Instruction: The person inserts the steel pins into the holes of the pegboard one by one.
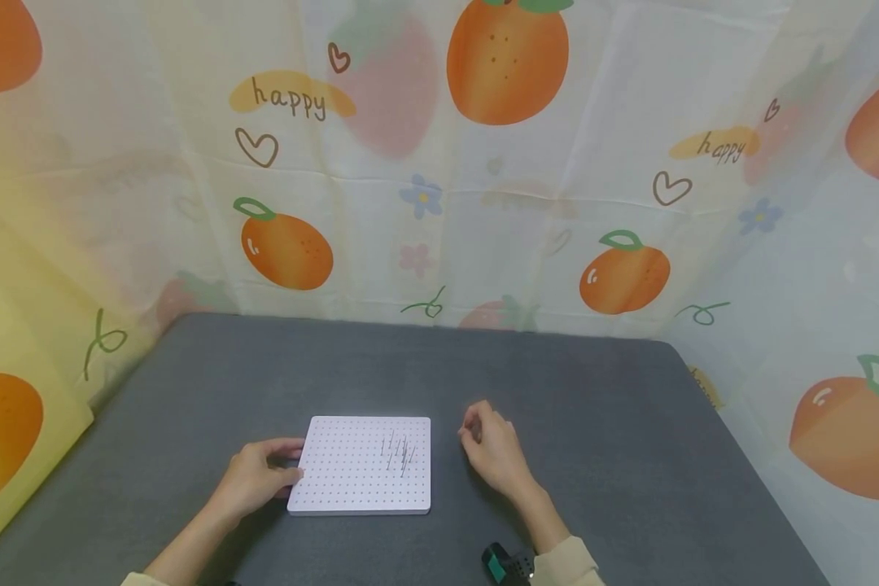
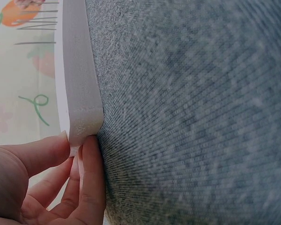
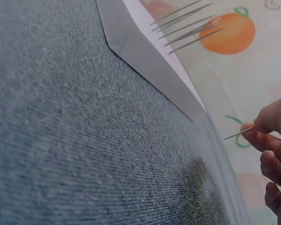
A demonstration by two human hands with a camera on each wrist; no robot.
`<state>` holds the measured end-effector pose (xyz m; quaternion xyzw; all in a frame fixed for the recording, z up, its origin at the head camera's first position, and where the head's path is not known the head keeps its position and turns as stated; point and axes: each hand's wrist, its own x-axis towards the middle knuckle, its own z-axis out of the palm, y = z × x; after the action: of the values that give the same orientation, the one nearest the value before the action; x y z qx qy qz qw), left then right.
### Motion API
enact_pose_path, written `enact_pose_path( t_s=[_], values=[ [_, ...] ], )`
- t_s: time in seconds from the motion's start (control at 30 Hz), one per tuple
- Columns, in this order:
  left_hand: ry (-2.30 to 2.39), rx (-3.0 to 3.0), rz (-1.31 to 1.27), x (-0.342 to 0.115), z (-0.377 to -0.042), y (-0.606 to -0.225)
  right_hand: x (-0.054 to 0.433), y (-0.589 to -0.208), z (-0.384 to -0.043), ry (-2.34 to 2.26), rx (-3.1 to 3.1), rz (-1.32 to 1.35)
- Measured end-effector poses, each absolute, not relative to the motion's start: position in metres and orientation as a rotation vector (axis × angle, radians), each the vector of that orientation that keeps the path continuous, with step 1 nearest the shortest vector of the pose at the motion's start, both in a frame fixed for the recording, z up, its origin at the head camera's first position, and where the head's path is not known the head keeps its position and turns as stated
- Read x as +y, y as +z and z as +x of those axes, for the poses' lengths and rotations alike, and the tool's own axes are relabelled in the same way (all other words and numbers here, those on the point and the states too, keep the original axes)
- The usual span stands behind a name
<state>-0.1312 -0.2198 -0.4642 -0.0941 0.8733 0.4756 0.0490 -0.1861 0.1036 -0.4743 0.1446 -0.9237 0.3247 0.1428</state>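
Note:
A white pegboard (image 1: 337, 476) with rows of small holes lies flat on the grey table. Several thin metal pins (image 1: 404, 457) stand up from its right half. My left hand (image 1: 251, 478) holds the board's left edge; in the left wrist view the thumb rests on top and the fingers (image 2: 91, 178) are against the side and underside. To the right of the board, apart from it, is my right hand (image 1: 496, 449). Between its thumb and index finger it pinches a thin metal pin (image 3: 235, 135), seen in the right wrist view; the head view does not show this pin.
The dark grey tabletop (image 1: 593, 423) extends around the board. Behind and along the sides hangs a pale curtain (image 1: 513, 203) printed with oranges. A black and green device (image 1: 504, 563) sits by the right wrist.

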Motion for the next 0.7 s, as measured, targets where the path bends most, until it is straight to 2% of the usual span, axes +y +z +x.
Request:
enact_pose_path(
  t_s=[0.7],
  values=[
    [1.432,2.664,-0.288,-0.219,-0.13,-0.462,0.09,-0.466,-0.17,1.042,-2.538,0.725]
  ],
)
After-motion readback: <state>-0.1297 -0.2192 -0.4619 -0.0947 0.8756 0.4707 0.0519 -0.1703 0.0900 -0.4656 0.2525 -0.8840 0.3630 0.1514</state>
